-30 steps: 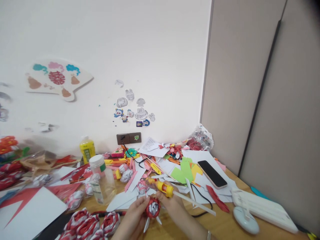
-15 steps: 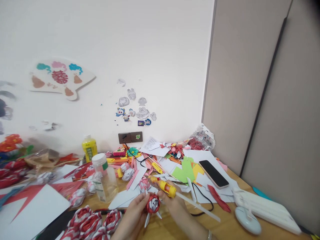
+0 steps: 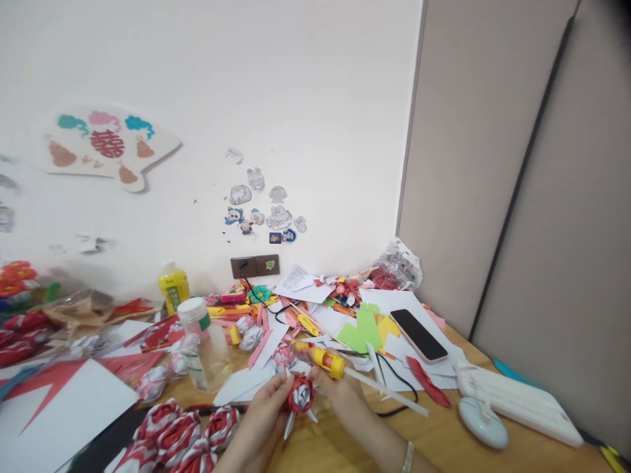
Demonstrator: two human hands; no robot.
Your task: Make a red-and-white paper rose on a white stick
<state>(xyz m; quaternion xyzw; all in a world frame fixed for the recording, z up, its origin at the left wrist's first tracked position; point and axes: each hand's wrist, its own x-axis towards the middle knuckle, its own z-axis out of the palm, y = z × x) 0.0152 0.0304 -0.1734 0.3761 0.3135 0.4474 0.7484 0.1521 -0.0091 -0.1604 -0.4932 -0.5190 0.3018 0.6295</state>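
Between the fingers of my left hand (image 3: 266, 410) is a red and white paper rose (image 3: 301, 396), its pale centre facing me and white paper points sticking out below. My right hand (image 3: 345, 397) is closed around a yellow hot glue gun (image 3: 329, 362), and its thumb reaches the rose's right edge. A long translucent glue stick (image 3: 384, 389) juts from the gun's back end towards the lower right. The gun's nozzle points up and left, beyond the rose. Finished-looking red and white paper roses (image 3: 178, 439) sit in a cluster left of my left hand.
A clear plastic jar (image 3: 211, 358) and a yellow-labelled bottle (image 3: 173, 289) stand at left. Paper scraps (image 3: 335, 322) cover the table's back. A phone (image 3: 419, 335), a red paper strip (image 3: 428, 382) and a white desk lamp (image 3: 522, 404) lie right. A black cord (image 3: 401, 381) runs behind my right hand.
The view has shifted slightly, so most things sit a little higher and further left. Both hands keep hold of the rose and glue gun in nearly the same pose.
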